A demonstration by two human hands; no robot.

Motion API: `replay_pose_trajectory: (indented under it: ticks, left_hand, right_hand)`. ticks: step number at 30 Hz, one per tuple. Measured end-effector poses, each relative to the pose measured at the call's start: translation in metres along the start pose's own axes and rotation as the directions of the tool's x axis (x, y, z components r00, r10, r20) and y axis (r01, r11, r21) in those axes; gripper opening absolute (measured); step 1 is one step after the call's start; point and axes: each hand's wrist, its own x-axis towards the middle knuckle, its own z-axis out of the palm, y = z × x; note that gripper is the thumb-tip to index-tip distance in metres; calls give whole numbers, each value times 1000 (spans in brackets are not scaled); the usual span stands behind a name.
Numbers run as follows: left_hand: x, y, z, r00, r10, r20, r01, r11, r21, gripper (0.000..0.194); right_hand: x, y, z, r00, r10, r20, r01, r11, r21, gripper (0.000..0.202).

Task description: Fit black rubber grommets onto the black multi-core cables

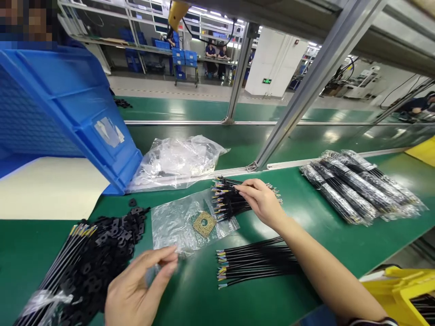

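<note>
My right hand (pixel 261 199) is closed in a pinch over the upper bundle of black cables (pixel 226 201). Its fingertips are on a black cable near the bundle's bared, coloured wire ends, though the fingers partly cover the grip. My left hand (pixel 139 285) hovers at the near edge of a clear plastic bag (pixel 173 226), thumb and fingers curved close to each other with nothing visible between them. On that bag lies a tan square piece with a round hole (pixel 204 223). A second row of black cables (pixel 254 262) lies below my right forearm.
Left of the bag is a heap of small black pads (pixel 98 253), beside tied black cables (pixel 57 271). A tilted blue crate (pixel 84 104) and crumpled plastic (pixel 180 158) stand behind. Wrapped cable bundles (pixel 356 185), a metal post (pixel 306 86) and a yellow bin (pixel 401 290) are to the right.
</note>
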Motion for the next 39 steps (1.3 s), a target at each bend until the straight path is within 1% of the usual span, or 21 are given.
replay_pose_trajectory:
  ticks: [2,5,7,9,11,13,15,17,18,19,20,21,22,24,26,27,28,31,34,36,39]
  left_hand:
    - [3,2,-7,992,-57,-115,60,998,21,20]
    - [6,13,-13,947,-198,-254,213,977,30,25]
    - [8,21,-14,919,-259,-298,279,960,26,28]
    - [9,23,-15,912,-264,-314,286,958,26,28]
    - [10,19,-18,925,-212,-316,237,970,43,25]
    - [12,12,-24,937,-113,-330,151,984,92,21]
    - [16,6,-33,926,-1,-378,81,978,193,17]
    - [23,-1,-45,912,80,-402,67,939,338,18]
    - [26,-4,-50,919,107,-380,66,908,414,19]
    - [29,-8,-55,936,125,-330,54,873,485,21]
    - [32,-12,-60,958,135,-254,29,834,551,23]
    - [34,-17,-63,977,134,-166,-5,792,610,25]
    - [35,-21,-65,989,126,-79,-42,745,665,27]
    - [36,-29,-65,995,82,55,-95,642,761,28]
    - [35,-34,-60,994,25,108,-104,537,837,28]
    - [35,-35,-57,993,1,116,-102,490,866,29]
    - [35,-36,-53,993,-17,116,-96,447,889,31]
    - [37,-36,-42,992,-69,110,-78,362,929,33]
    - [39,-37,-39,984,-112,137,-90,349,933,27]
    - [39,-37,-40,980,-120,158,-104,368,924,26]
    - [38,-35,-43,975,-122,185,-121,408,905,24]
  right_hand:
    - [-3,3,6,1000,5,1,-5,1000,-13,26]
    - [-10,2,10,1000,9,-20,-10,1000,-19,22]
    - [-13,1,11,1000,1,-31,-1,1000,-18,18]
    - [-14,0,13,999,-12,-35,11,1000,-22,18]
    - [-14,-1,17,999,-19,-42,17,999,-28,19]
    - [-14,-3,20,998,-19,-54,18,1000,-25,19]
    - [-15,-6,17,997,-13,-71,13,1000,-11,16]
    - [-19,-11,9,998,-1,-69,1,1000,-9,14]
    - [-22,-13,4,999,3,-38,-3,1000,-18,13]
    - [-26,-17,-2,999,3,33,-3,1000,-15,12]
    - [-31,-20,-7,988,-13,154,12,1000,9,10]
    - [-36,-25,-12,954,-33,297,23,999,38,7]
    - [-40,-29,-15,899,-48,436,21,998,65,4]
    - [-48,-39,-18,755,-37,655,-19,997,79,12]
    - [-51,-48,-16,642,20,766,-84,995,45,17]
    - [-51,-51,-14,607,46,794,-115,993,29,16]
    - [-49,-53,-13,584,68,809,-141,990,19,14]
    - [-43,-54,-12,554,93,827,-207,978,29,11]
    - [-43,-49,-13,544,106,833,-295,953,71,17]
    - [-45,-47,-14,566,86,820,-313,942,118,18]
    - [-49,-46,-14,648,36,761,-261,949,178,11]
